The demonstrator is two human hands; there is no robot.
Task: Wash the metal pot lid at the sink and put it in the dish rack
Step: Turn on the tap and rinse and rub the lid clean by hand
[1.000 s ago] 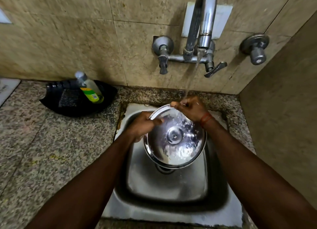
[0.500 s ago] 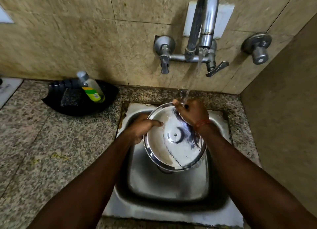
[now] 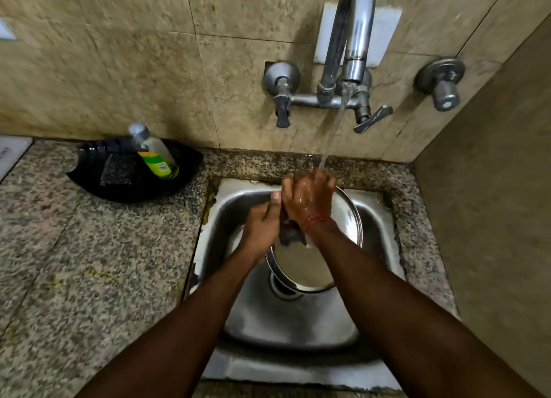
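Note:
The round metal pot lid (image 3: 304,268) stands tilted on edge over the steel sink (image 3: 375,242), its smooth face toward me. My left hand (image 3: 262,227) grips its left rim, thumb pointing up. My right hand (image 3: 310,201) is wet and curls over the lid's top rim, right under the stream of water (image 3: 335,129) from the faucet (image 3: 347,40). Both hands hide the lid's upper middle. No dish rack is in view.
A black tray (image 3: 98,183) at the back left of the granite counter (image 3: 89,263) holds a dish soap bottle (image 3: 156,156) and a dark scrub pad (image 3: 119,169). Two tap handles (image 3: 281,99) (image 3: 371,119) and a valve knob (image 3: 442,83) stick out of the tiled wall. A side wall closes the right.
The lid has tipped up more steeply and turned. My right hand slid from the far rim over the lid's top, into the water. My left hand shifted up along the left rim.

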